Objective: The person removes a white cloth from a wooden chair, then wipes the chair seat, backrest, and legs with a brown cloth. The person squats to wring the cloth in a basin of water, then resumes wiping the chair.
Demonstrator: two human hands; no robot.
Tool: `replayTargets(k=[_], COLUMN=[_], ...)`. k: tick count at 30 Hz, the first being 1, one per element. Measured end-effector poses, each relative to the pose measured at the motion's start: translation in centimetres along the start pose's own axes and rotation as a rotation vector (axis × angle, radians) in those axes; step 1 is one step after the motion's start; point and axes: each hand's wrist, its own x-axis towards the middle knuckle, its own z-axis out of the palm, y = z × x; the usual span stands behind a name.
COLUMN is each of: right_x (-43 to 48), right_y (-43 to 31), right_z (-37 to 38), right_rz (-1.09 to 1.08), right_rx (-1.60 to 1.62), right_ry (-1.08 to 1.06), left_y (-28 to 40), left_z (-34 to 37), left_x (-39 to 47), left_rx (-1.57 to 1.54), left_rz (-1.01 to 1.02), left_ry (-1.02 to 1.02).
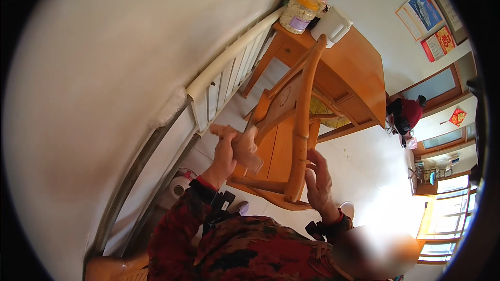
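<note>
A wooden chair [300, 125] with a curved back rail and a slatted seat stands before me, turned towards a wooden table. My left hand [224, 150] is closed around a crumpled light-brown cloth [247, 150], its folds hanging beside the chair's back, slightly blurred. On the other side of the chair, my right hand [320, 179] has its fingers bent and parted at the back rail. Its fingertips are close to the rail, and whether they touch it I cannot tell.
The wooden table [351, 66] bears a white pitcher [332, 25] and a yellow-lidded jar [300, 12]. A pale railing [234, 50] and radiator run along the wall at left. A person [408, 113] in dark red is farther off at right.
</note>
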Motion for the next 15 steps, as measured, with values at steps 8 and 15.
replayTargets(k=[8, 15], right_x=[2.6, 2.7], right_y=[-8.1, -8.1], right_z=[1.3, 3.0], right_rz=[0.079, 0.149], right_rx=[0.333, 0.146], right_ry=[-0.127, -0.055], left_y=[1.5, 1.8], left_z=[9.6, 15.6], left_x=[1.7, 7.2], left_rx=[0.552, 0.813], left_rz=[0.516, 0.806], left_ry=[-0.314, -0.422])
